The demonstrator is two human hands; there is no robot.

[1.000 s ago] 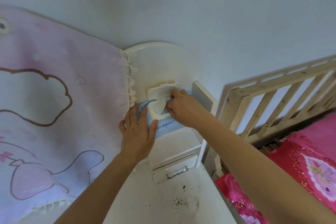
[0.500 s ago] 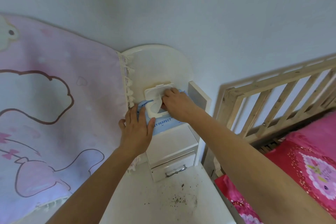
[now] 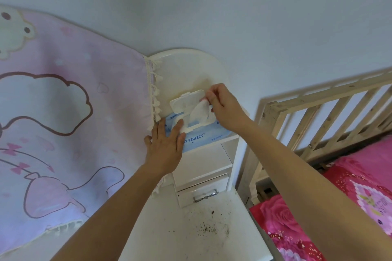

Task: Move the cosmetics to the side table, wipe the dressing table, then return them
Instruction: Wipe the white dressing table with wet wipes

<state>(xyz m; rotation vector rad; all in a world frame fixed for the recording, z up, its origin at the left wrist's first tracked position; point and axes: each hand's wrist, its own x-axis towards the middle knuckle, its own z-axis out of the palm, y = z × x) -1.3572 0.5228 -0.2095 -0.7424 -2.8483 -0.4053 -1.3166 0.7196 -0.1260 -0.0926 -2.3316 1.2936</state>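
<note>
Head view: right hand [image 3: 224,108] grip pinches wipe [image 3: 199,113], half out of pack [image 3: 203,135] atop drawer unit [image 3: 201,167] at surface [image 3: 169,229] back edge. Wipe trails down-left from grip. Left hand [image 3: 164,146] flat, pressing pack.

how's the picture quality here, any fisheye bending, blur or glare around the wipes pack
Head view: soft, even light, no glare or hard shadows; wide-angle bending bows the bed rail towards the right edge, where it also goes soft; the centre is sharp, with the lettering on the wipe pack legible and the wipe pinched by the right hand crisp.
</note>
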